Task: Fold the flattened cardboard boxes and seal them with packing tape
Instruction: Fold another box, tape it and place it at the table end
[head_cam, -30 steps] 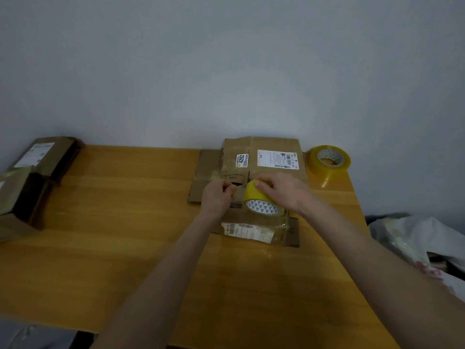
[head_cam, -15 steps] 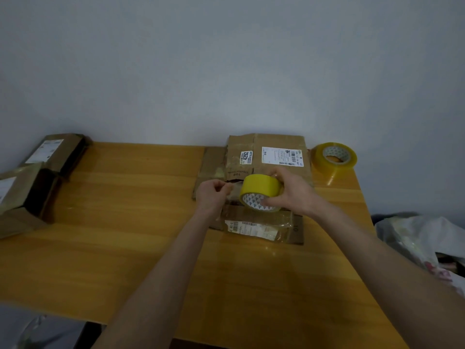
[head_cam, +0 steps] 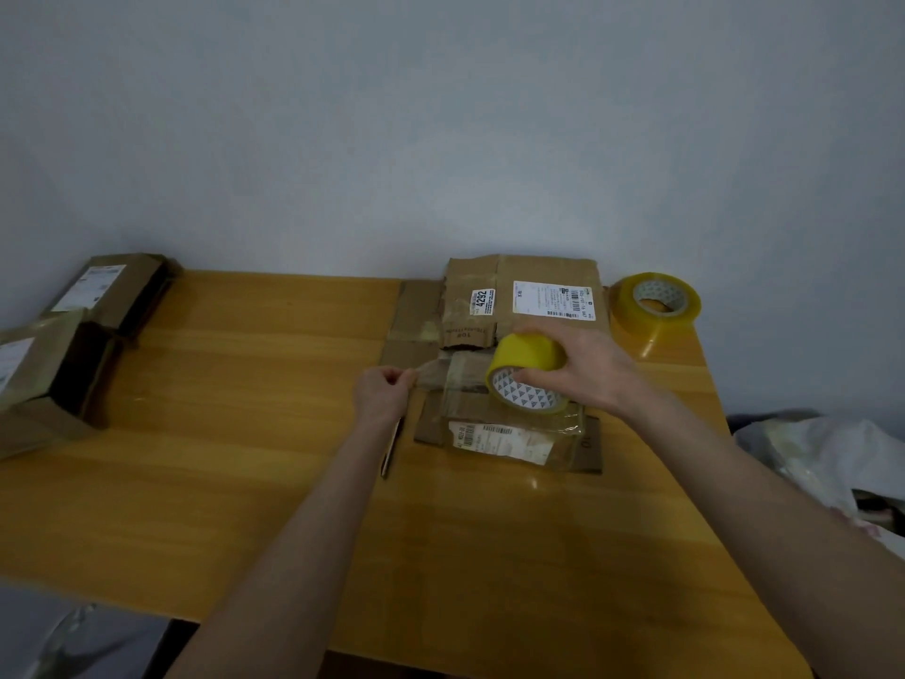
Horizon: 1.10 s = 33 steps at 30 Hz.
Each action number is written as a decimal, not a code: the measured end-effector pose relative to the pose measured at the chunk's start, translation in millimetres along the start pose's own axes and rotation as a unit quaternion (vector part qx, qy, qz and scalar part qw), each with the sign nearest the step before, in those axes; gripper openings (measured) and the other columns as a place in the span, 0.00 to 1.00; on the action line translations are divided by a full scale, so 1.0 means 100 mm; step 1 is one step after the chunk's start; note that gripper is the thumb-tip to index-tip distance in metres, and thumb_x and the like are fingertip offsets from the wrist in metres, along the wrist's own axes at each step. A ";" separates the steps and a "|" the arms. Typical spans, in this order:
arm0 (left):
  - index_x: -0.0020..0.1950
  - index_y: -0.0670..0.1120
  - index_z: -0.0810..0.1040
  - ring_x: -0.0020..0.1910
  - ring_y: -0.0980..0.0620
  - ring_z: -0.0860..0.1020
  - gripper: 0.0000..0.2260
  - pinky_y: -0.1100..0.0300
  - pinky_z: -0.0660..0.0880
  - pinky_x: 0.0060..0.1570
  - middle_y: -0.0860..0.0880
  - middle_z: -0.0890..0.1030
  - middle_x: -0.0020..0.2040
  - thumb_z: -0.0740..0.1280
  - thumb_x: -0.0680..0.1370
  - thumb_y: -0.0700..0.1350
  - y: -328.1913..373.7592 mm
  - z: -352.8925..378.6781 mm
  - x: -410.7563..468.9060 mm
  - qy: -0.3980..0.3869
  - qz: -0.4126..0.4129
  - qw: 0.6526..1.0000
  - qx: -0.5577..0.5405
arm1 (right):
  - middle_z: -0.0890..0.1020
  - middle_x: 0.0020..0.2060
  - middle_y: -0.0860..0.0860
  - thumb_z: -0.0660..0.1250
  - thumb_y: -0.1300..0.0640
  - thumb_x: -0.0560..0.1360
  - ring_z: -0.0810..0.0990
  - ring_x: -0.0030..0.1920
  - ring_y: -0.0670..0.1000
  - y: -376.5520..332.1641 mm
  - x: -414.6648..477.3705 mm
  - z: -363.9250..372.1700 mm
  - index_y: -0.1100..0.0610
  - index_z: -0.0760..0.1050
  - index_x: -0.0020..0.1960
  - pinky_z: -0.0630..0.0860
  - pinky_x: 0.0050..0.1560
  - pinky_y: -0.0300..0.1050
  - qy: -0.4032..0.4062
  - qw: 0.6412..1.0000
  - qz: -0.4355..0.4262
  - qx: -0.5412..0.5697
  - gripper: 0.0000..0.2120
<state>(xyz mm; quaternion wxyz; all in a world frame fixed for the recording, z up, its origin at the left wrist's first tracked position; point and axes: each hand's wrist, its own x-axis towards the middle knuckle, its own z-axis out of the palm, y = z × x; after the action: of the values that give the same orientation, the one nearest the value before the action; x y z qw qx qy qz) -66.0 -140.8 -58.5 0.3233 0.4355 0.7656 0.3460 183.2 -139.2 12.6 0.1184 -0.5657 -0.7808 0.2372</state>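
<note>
Head view: right grip [head_cam: 587, 372] clasps tape roll [head_cam: 528, 354]; left grip [head_cam: 382, 396] pinches strip [head_cam: 433, 373].

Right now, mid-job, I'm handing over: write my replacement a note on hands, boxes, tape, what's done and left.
Left hand pinches the clear tape end; right hand grips the yellow packing tape roll above the flattened brown cardboard boxes, strip stretched between them.
Spare translucent yellow tape roll at the wooden table's far right.
Two assembled brown cardboard boxes at left.
Flattened ones lie unfolded: fold, then seal.
</note>
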 end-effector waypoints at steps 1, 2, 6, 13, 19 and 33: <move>0.45 0.40 0.80 0.38 0.49 0.75 0.08 0.53 0.75 0.42 0.50 0.75 0.33 0.67 0.78 0.45 -0.01 0.03 0.00 0.002 0.000 1.000 0.003 | 0.78 0.61 0.48 0.65 0.33 0.69 0.77 0.57 0.53 0.00 0.00 0.01 0.36 0.65 0.68 0.77 0.55 0.55 0.003 1.000 -0.001 -0.008 0.29; 0.47 0.40 0.80 0.38 0.50 0.75 0.08 0.55 0.74 0.40 0.50 0.76 0.35 0.66 0.79 0.45 -0.01 0.07 0.00 0.001 -0.001 1.000 0.015 | 0.79 0.60 0.48 0.67 0.35 0.70 0.77 0.56 0.53 -0.01 0.01 0.02 0.37 0.66 0.68 0.78 0.55 0.55 0.005 1.000 0.000 -0.013 0.28; 0.56 0.41 0.79 0.46 0.50 0.76 0.10 0.57 0.73 0.46 0.47 0.78 0.50 0.66 0.79 0.46 -0.13 0.33 -0.02 -0.033 -0.009 0.997 0.076 | 0.80 0.53 0.49 0.69 0.39 0.71 0.78 0.51 0.52 -0.04 -0.01 0.04 0.38 0.66 0.68 0.77 0.53 0.51 0.003 0.999 0.021 -0.030 0.27; 0.74 0.44 0.65 0.71 0.48 0.65 0.23 0.56 0.66 0.68 0.45 0.66 0.72 0.64 0.79 0.43 -0.10 0.32 -0.24 0.014 0.239 0.958 0.156 | 0.78 0.51 0.48 0.69 0.40 0.72 0.78 0.50 0.52 -0.08 -0.02 0.04 0.39 0.64 0.69 0.77 0.56 0.54 0.002 0.998 0.042 -0.042 0.28; 0.79 0.44 0.42 0.77 0.53 0.43 0.39 0.57 0.44 0.76 0.48 0.43 0.79 0.60 0.79 0.59 -0.08 0.59 -0.50 -0.161 0.350 0.855 0.348 | 0.76 0.60 0.48 0.75 0.51 0.70 0.76 0.56 0.52 0.08 -0.07 0.13 0.40 0.64 0.69 0.79 0.52 0.51 0.010 0.993 0.032 0.115 0.32; 0.77 0.43 0.39 0.77 0.52 0.42 0.31 0.61 0.40 0.75 0.46 0.40 0.78 0.56 0.82 0.42 -0.06 0.57 -0.48 -0.137 0.365 0.815 0.429 | 0.76 0.63 0.48 0.72 0.53 0.69 0.75 0.53 0.49 0.31 -0.18 -0.32 0.44 0.71 0.68 0.75 0.51 0.48 -0.004 1.000 0.022 0.008 0.28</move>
<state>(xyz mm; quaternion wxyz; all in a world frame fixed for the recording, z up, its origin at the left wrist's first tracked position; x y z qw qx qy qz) -3.5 -172.0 -84.9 0.0548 0.8203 0.5692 0.0120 228.9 -141.0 25.9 0.1146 -0.5811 -0.7667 0.2476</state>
